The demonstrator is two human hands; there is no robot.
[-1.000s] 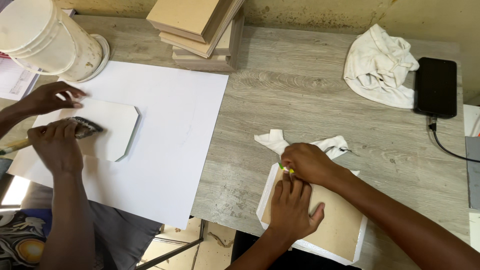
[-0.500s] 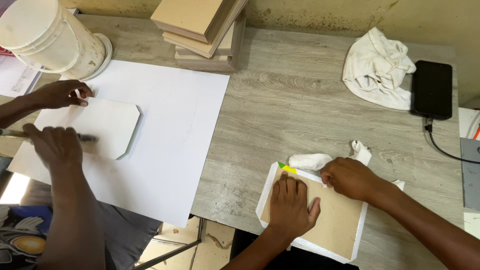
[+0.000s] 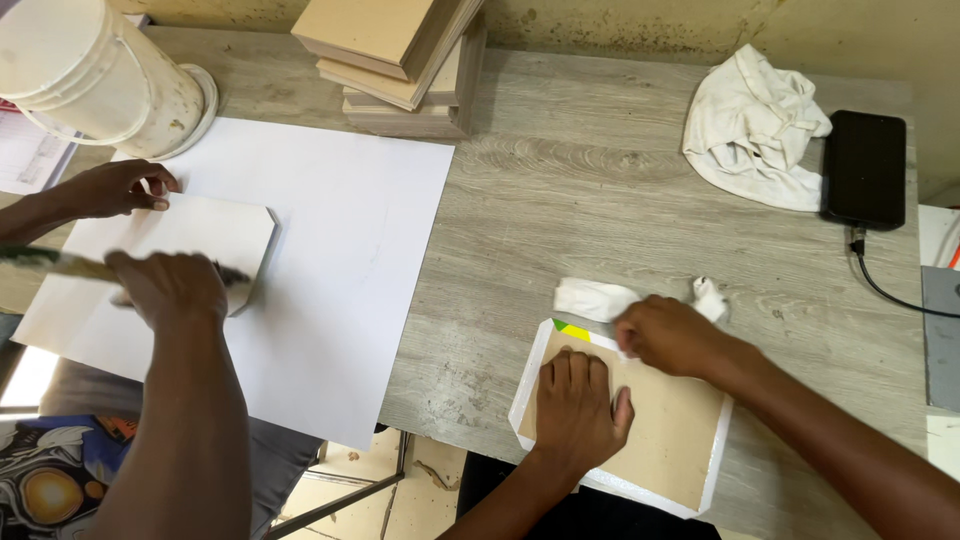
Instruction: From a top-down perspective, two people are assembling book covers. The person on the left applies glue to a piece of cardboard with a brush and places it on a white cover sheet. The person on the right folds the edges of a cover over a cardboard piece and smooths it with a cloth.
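A brown board [image 3: 670, 440] lies on a white sheet [image 3: 527, 398] at the table's near edge, with a small yellow-green patch at its top left corner. My left hand [image 3: 580, 410] rests flat on the board's left part, holding nothing. At the board's upper edge, my right hand [image 3: 672, 336] is closed on a crumpled white cloth [image 3: 595, 298], whose ends stick out on both sides of the fist.
On the left, a co-worker's hands [image 3: 165, 285] work a brush over a white panel [image 3: 215, 235] on a large white sheet [image 3: 340, 270]. Behind are a white bucket [image 3: 90, 75], stacked boards [image 3: 400, 60], a white rag [image 3: 755, 125] and a black phone [image 3: 863, 168] with its cable.
My right hand has slid the cloth to the right along the board's upper edge. My left hand has stayed flat on the board. The co-worker's brush hand has moved right across the panel.
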